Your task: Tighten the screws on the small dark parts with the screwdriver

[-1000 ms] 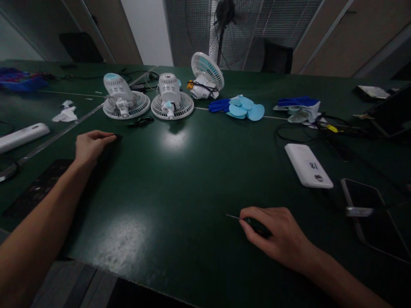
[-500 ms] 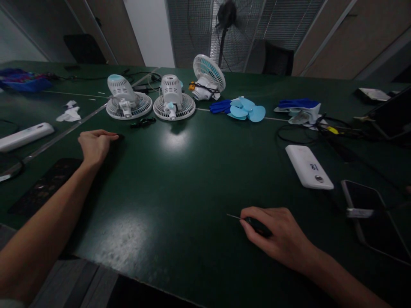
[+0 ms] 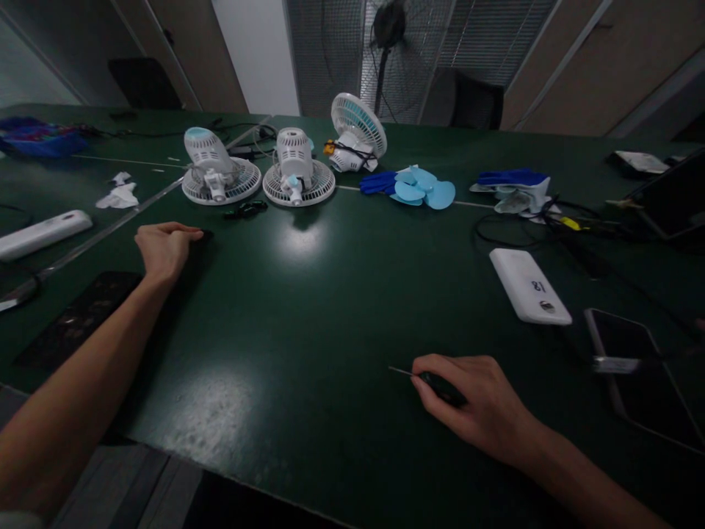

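Note:
My right hand (image 3: 474, 397) is closed around the dark handle of a screwdriver (image 3: 443, 389), its thin shaft pointing left over the green table (image 3: 330, 308). At the left, my left hand (image 3: 165, 248) rests on the table with its fingers pinched on a small dark object (image 3: 207, 236), too small to make out. Beyond it, two white fan heads (image 3: 220, 180) (image 3: 297, 180) lie face down. A third fan head (image 3: 358, 132) stands tilted behind them. Light blue fan blades (image 3: 424, 188) lie to their right, partly over a blue glove (image 3: 377, 182).
On the right are a white power bank (image 3: 529, 286), a phone (image 3: 644, 375), gloves (image 3: 515, 189) and black cables. A black tray (image 3: 80, 316) lies beside my left forearm. White long device (image 3: 44, 234) and blue basket (image 3: 44, 143) are at the left.

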